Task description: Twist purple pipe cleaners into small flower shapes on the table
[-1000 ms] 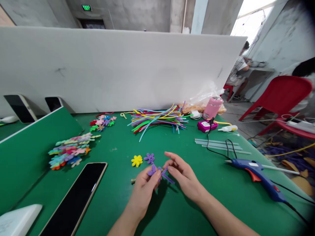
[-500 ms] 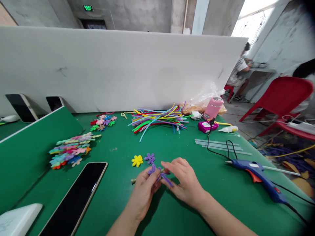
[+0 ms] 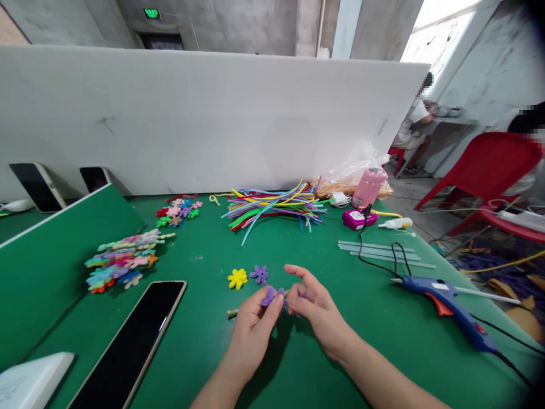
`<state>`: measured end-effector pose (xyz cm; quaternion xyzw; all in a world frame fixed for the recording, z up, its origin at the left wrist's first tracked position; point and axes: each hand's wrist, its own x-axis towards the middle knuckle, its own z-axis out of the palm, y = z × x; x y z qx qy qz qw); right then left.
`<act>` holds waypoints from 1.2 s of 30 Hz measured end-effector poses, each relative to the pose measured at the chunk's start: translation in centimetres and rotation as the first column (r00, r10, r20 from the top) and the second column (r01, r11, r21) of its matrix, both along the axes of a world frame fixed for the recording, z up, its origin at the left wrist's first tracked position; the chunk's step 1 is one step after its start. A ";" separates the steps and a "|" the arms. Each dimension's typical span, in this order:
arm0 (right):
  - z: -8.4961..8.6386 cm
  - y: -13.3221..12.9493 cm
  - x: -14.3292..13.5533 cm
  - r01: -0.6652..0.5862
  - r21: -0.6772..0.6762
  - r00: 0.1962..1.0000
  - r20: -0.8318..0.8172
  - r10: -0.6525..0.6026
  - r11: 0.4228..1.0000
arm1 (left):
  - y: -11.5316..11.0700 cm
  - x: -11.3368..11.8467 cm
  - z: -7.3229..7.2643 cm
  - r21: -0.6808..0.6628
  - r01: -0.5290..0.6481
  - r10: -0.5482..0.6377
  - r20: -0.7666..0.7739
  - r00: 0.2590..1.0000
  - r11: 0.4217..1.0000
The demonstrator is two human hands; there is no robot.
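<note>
Between thumb and fingers, my left hand (image 3: pixel 255 326) grips a half-formed purple pipe-cleaner flower (image 3: pixel 269 296) with a few petal loops showing. My right hand (image 3: pixel 313 304) is close against its right side, thumb and bent fingers pinched on the purple pipe-cleaner's end, index finger raised. A thin greenish rod (image 3: pixel 232 313) pokes out left of my left hand; the rest is mostly covered. Just beyond my hands lie a finished purple flower (image 3: pixel 259 275) and a yellow flower (image 3: pixel 237 279).
Loose pipe cleaners (image 3: pixel 276 207) lie at the back. Small flowers (image 3: pixel 179 213) and bundled flowers (image 3: pixel 123 258) are left, above a phone (image 3: pixel 131 341). Right are glue sticks (image 3: pixel 383 253), a blue glue gun (image 3: pixel 447 295), a purple box (image 3: pixel 360 219) and a pink bottle (image 3: pixel 368 187).
My right fingers have curled in, and the purple strand that stuck out toward me is now mostly hidden in them. My right index finger has lifted. My left hand has shifted slightly right.
</note>
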<state>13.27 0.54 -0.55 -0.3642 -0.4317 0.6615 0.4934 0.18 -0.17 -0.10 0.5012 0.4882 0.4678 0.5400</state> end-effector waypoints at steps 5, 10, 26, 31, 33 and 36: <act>0.2 0.4 0.0 -0.069 -0.224 0.979 -0.202 0.023 0.972 | 0.1 -0.1 -0.4 -0.077 0.036 -0.029 0.081 0.996 0.996; 0.3 0.5 0.1 -0.003 -0.032 0.997 -0.080 0.000 0.999 | 0.3 0.0 -0.6 -0.235 0.115 -0.014 0.392 0.920 0.965; 0.2 0.1 0.1 -0.095 0.056 0.995 -0.016 0.096 0.994 | 0.1 -0.1 -1.2 -0.204 0.099 -0.034 0.303 0.952 0.974; 0.4 0.1 -0.1 -0.049 -0.016 0.997 -0.062 0.048 0.999 | -0.1 0.3 -0.4 -0.056 -0.012 0.017 0.089 0.996 0.998; 0.3 0.1 -0.3 -0.042 -0.073 0.995 -0.096 0.035 0.996 | -0.2 0.4 0.0 0.012 -0.045 0.045 -0.004 0.999 0.999; 0.0 0.2 -0.4 -0.044 -0.105 0.992 -0.121 0.031 0.994 | -0.2 0.5 0.2 0.025 -0.049 0.050 -0.037 0.998 0.999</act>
